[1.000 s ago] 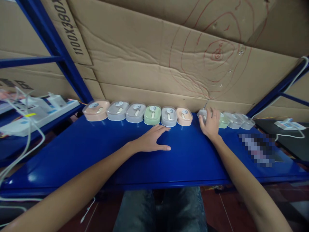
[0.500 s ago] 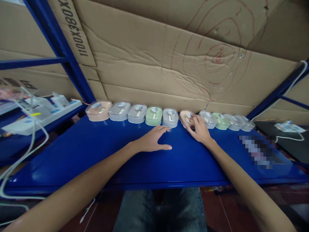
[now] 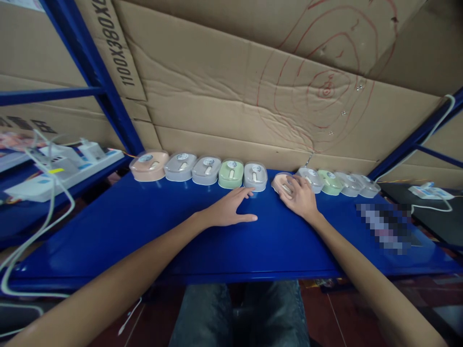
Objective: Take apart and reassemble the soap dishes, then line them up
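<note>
The right hand (image 3: 302, 198) lies over a peach-coloured packaged mouse (image 3: 282, 183) at the back of the blue shelf (image 3: 144, 231), fingers curled around its right and near sides; the palm hides most of that side, so how firmly it is clasped cannot be told, though the fingers are in contact with the clear case. This peach mouse sits turned out of line, with a small gap between it and the grey mouse (image 3: 255, 176) on its left. On its right, just beside the knuckles, stands another grey mouse (image 3: 310, 176), then a green one (image 3: 330, 180) and two pale ones (image 3: 358, 184) whose colours are hard to make out at that distance.

The left hand (image 3: 229, 209) rests flat on the shelf with fingers spread and thumb out, holding nothing; its fingertips lie near the front of the grey mouse, and whether they touch it is unclear. Further left the row runs on: a green mouse (image 3: 230, 173), two more grey ones (image 3: 193, 168) and a peach one (image 3: 149, 165) at the end.

Creased cardboard (image 3: 235, 91) with red scribbles stands behind the row. A blurred patch (image 3: 388, 226) covers something at the right of the shelf. White power strips and cables (image 3: 47, 168) lie at far left, partly cut off
</note>
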### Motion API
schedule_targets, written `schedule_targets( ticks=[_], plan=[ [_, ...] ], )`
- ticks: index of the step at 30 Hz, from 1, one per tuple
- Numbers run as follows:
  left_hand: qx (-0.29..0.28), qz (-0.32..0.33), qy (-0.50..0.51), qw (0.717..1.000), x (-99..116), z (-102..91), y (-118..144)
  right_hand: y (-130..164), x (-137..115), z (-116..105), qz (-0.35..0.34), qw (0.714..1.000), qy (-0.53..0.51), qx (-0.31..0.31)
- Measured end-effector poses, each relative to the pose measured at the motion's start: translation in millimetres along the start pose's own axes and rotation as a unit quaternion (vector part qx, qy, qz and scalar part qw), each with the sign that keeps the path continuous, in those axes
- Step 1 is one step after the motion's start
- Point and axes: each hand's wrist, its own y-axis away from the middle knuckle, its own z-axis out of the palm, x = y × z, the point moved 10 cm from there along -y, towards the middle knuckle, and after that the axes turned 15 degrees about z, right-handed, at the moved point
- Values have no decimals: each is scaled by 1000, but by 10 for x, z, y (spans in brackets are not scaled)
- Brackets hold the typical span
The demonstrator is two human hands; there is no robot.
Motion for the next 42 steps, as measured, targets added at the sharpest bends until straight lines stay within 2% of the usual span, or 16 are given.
schedule_targets(
  ticks=[9, 16, 21, 26, 34, 37, 42],
  plan=[
    [32, 8, -17, 999, -19, -63, 7, 179, -290, -175, -30, 999, -8, -13],
    [39, 13, -22, 999, -5, -74, 5, 276, -549, -283, -111, 992, -53, -28],
    [35, 14, -16, 999, -21, -59, -2, 385, -922, -353, -188, 966, -146, -102],
    [17, 50, -24, 998, 59, -29, -9, 529, -1280, -413, -249, 933, -210, -150],
    [-20, 72, -2, 997, 266, 63, -30, 610, -1358, -429, -265, 918, -234, -178],
    [-21, 66, -7, 998, 272, 66, -29, 598, -1361, -436, -256, 918, -241, -182],
    [-11, 98, -35, 994, 401, 20, -46, 553, -1317, -376, -224, 926, -234, -192]
  ],
)
